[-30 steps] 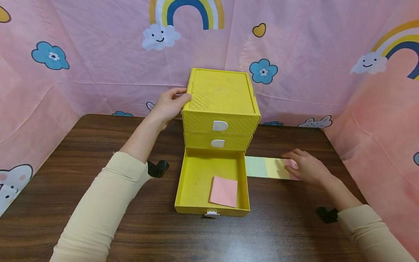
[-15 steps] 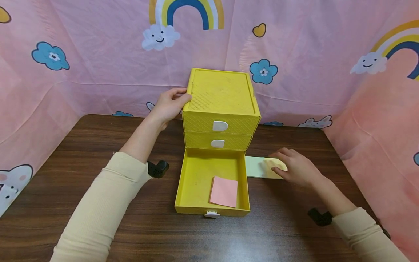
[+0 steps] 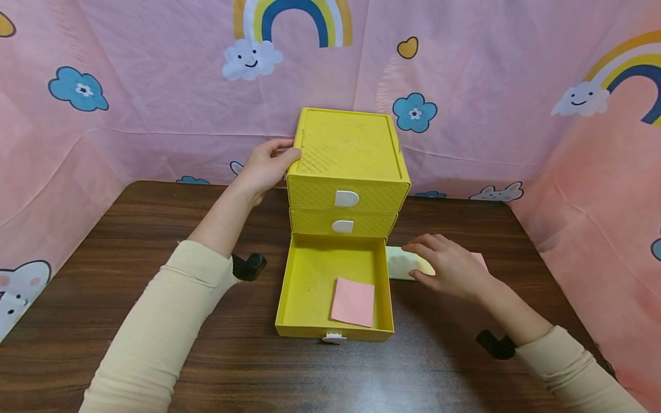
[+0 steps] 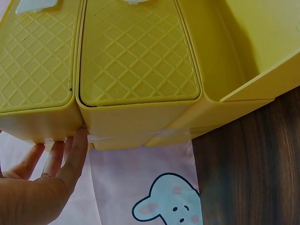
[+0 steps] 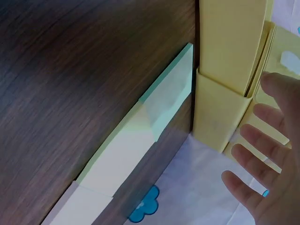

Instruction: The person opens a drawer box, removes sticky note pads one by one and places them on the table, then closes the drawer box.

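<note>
A yellow drawer unit [image 3: 349,143] stands on the table, its bottom drawer [image 3: 310,275] pulled out. My left hand [image 3: 267,166] touches the unit's upper left edge; in the left wrist view its fingers [image 4: 75,154] press against the side wall. A pink sticky note pad [image 3: 353,302] lies in the drawer. To the right of the drawer, a row of sticky note pads lies end to end: green [image 3: 399,263], yellow [image 3: 426,265] and pink [image 3: 481,259]. Over that row hovers my right hand [image 3: 454,268], fingers spread and holding nothing. It partly hides the yellow and pink pads.
The two upper drawers [image 3: 315,221] are closed, with white handles [image 3: 347,198]. Pink patterned cloth [image 3: 181,86] surrounds the dark wooden table [image 3: 206,355] at the back and sides. A black wrist device [image 3: 496,344] shows below the right forearm.
My right hand has moved left along the row, from the pink pad toward the green one, uncovering part of the pink pad. My left hand and the drawer have stayed in place.
</note>
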### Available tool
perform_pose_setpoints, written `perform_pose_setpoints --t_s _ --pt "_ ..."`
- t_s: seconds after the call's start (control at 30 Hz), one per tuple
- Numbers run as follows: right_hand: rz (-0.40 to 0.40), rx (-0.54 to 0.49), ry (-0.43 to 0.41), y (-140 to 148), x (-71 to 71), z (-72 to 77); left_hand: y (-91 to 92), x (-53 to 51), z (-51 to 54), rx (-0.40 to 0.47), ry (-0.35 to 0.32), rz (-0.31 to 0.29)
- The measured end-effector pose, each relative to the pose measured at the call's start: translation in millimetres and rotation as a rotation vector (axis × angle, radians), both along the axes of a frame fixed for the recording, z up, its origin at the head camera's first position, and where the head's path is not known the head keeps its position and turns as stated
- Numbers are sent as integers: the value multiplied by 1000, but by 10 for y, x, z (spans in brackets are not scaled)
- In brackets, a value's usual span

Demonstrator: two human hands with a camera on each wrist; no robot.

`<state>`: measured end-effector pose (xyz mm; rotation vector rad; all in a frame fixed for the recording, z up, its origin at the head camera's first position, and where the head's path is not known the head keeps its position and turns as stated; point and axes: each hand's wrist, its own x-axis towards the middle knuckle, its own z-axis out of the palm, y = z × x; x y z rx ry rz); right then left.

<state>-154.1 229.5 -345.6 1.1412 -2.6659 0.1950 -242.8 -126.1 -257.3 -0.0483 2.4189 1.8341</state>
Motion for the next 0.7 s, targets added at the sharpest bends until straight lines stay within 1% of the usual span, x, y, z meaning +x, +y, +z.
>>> perform_pose_setpoints --t_s 0.23,0.4,0.57,0.7 --pt "60 31 10 -143 45 59 0 3 0 16 -2 -3" --pt "94 75 16 -268 85 126 -8 3 -6 17 3 -10" --pt "137 109 22 -378 92 169 -10 1 -8 30 8 -16" --pt "168 133 37 -466 88 209 -13 0 -10 23 11 -17"
